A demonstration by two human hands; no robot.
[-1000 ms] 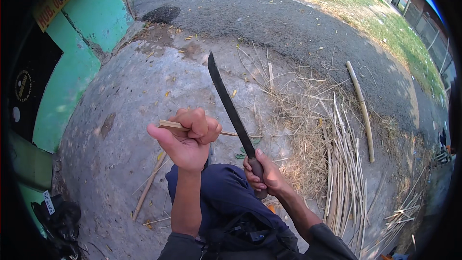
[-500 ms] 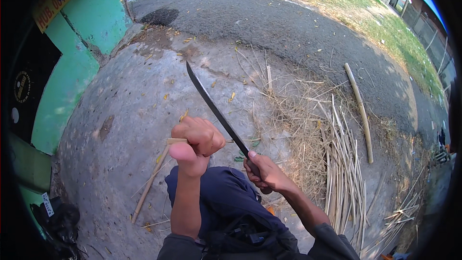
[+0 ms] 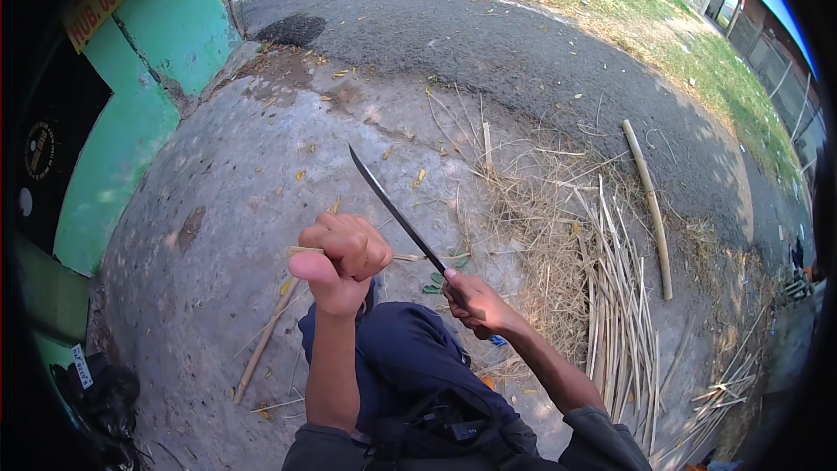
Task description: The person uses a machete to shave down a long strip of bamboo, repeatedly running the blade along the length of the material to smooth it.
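My left hand [image 3: 342, 253] is closed in a fist around a thin bamboo strip [image 3: 406, 257]. One end of the strip pokes out past the thumb, and the other runs rightward behind the machete blade. Whether the blade touches the strip I cannot tell. In my right hand [image 3: 479, 303] is the dark handle of a machete [image 3: 394, 204], its long blade slanting up and to the left with the curved tip farthest from me. Both hands are in front of my bent, dark-trousered knees [image 3: 392, 340].
Cut bamboo strips [image 3: 615, 323] lie heaped at the right, beside tangled shavings [image 3: 549, 262]. Past them rests a thick bamboo pole [image 3: 649, 209]. Another bamboo stick [image 3: 264, 349] lies to my left. A green wall [image 3: 122, 174] bounds the left side; an asphalt road [image 3: 471, 52] crosses beyond.
The machete has come nearer to me, its tip now lower and a little to the right. My left hand and the strip have shifted slightly leftward.
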